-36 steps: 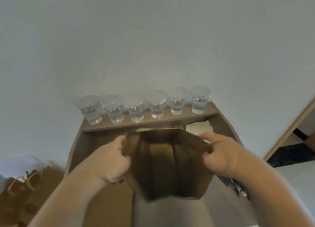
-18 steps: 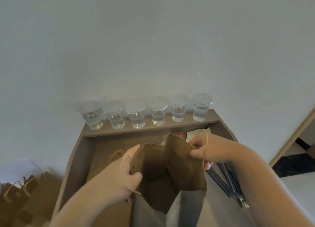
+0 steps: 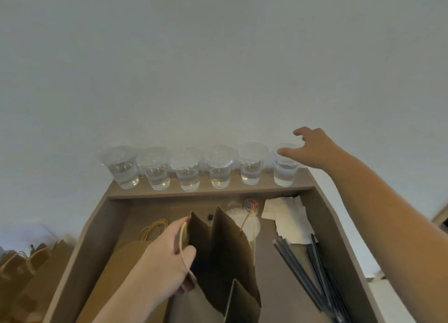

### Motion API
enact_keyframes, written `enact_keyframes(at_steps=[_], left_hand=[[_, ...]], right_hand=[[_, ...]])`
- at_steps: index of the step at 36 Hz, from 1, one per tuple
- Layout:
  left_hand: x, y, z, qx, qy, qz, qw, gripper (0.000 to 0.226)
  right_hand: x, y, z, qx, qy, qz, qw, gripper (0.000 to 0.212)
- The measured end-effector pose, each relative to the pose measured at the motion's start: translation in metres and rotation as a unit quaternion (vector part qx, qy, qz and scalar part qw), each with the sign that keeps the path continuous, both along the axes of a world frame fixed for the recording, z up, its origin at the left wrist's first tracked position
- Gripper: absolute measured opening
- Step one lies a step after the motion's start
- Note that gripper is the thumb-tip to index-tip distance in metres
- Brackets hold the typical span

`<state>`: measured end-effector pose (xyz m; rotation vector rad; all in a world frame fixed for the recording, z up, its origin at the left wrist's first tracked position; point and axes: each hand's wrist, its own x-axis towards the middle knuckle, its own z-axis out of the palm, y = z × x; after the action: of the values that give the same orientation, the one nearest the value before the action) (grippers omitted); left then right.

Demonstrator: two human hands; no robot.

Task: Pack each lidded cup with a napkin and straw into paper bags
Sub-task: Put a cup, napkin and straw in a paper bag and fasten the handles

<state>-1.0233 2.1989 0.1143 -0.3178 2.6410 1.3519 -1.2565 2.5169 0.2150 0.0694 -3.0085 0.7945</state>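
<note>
The open paper bag (image 3: pixel 225 255) runs off the bottom edge, its base unseen; its wall hides some fingers of the left hand (image 3: pixel 167 257); the right hand (image 3: pixel 312 148) covers part of the rightmost cup (image 3: pixel 284 172), contact unclear; the straws (image 3: pixel 312 269) leave the frame below; a colourful thing (image 3: pixel 250 205) behind the bag is too small to name; spare bags (image 3: pixel 26 274) at the left edge are cropped and dim.

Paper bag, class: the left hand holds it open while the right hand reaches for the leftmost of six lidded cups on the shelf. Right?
Not quite. The head view shows the right hand reaching for the rightmost cup, not the leftmost. The rest holds: the left hand holds the paper bag open, and six lidded cups stand on the shelf.
</note>
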Motion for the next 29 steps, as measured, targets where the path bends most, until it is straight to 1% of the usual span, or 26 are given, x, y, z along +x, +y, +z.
enact_keyframes(at_steps=[2,3,6,8,12,15,17,21,26,28,29], left_hand=[[0.000,0.006,0.001,0.008,0.013,0.019,1.000,0.046],[0.000,0.008,0.001,0.006,0.021,0.029,0.999,0.047],[0.002,0.012,-0.001,0.021,0.035,0.060,0.997,0.058],[0.003,0.016,-0.002,0.033,0.031,0.070,0.996,0.062],[0.006,0.023,-0.002,0.047,0.014,0.061,0.997,0.054],[0.005,0.024,-0.003,0.035,0.012,0.063,0.997,0.056],[0.004,0.025,-0.001,0.025,0.010,0.065,0.998,0.052],[0.001,0.025,0.004,0.007,0.008,0.064,0.998,0.055],[-0.005,0.020,0.007,0.005,-0.019,0.032,0.999,0.057],[-0.006,0.015,0.009,0.013,-0.026,0.020,0.999,0.053],[-0.005,0.011,0.010,0.020,-0.022,0.016,0.999,0.046]], right_hand=[[-0.025,0.002,-0.014,0.018,-0.049,-0.021,0.998,0.113],[-0.036,0.002,-0.023,0.026,-0.071,-0.020,0.997,0.121],[-0.059,0.001,-0.047,0.044,-0.099,-0.001,0.994,0.131],[-0.068,0.001,-0.057,0.035,-0.091,0.009,0.995,0.131],[-0.076,0.003,-0.057,0.018,-0.064,0.021,0.998,0.119],[-0.065,0.001,-0.046,0.054,-0.061,0.040,0.996,0.107],[-0.049,-0.005,-0.034,0.076,-0.051,0.053,0.994,0.105],[0.001,-0.023,0.014,0.069,-0.014,0.091,0.993,0.102],[0.104,-0.062,0.077,0.000,0.024,0.174,0.984,0.108],[0.139,-0.081,0.082,0.016,0.024,0.200,0.979,0.109],[0.154,-0.090,0.080,0.034,0.029,0.209,0.977,0.108]])
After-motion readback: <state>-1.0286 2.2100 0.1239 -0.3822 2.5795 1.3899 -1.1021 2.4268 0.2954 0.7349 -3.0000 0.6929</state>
